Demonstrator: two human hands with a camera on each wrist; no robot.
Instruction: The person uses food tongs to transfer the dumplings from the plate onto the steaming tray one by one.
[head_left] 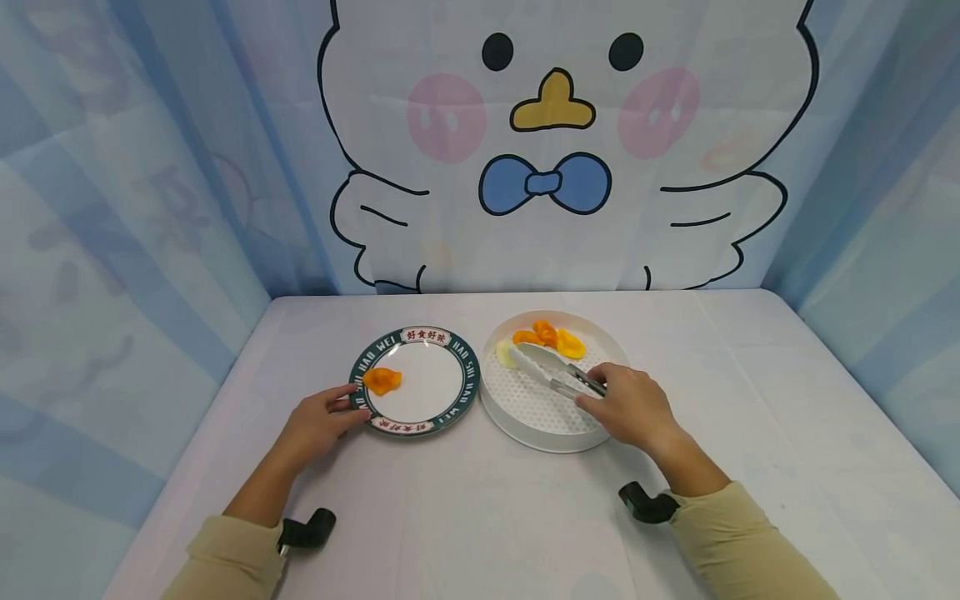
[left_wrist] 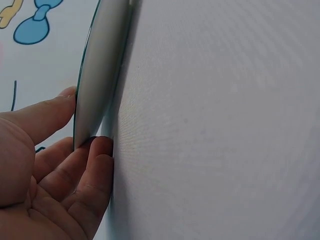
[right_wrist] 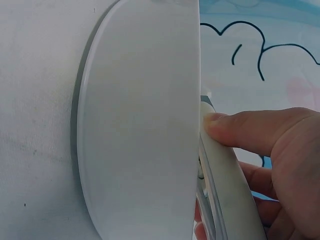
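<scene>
My left hand (head_left: 318,425) grips the near-left rim of a green-and-white plate (head_left: 431,379), thumb on top and fingers below in the left wrist view. An orange, crinkled piece (head_left: 382,381) lies on the plate's left side. On the right, my right hand (head_left: 632,404) holds a pair of tongs (head_left: 567,392) over a round white perforated tray (head_left: 525,414). Its tips point toward several orange and yellow pieces (head_left: 571,344) and a pale yellow piece (head_left: 506,354) at the tray's back. Whether the tips hold anything cannot be told.
A pale cloth covers the table (head_left: 465,517). Plate and tray stand side by side, nearly touching. Behind the table hangs a printed curtain (head_left: 555,250), with more curtain (head_left: 112,292) at the left and right sides.
</scene>
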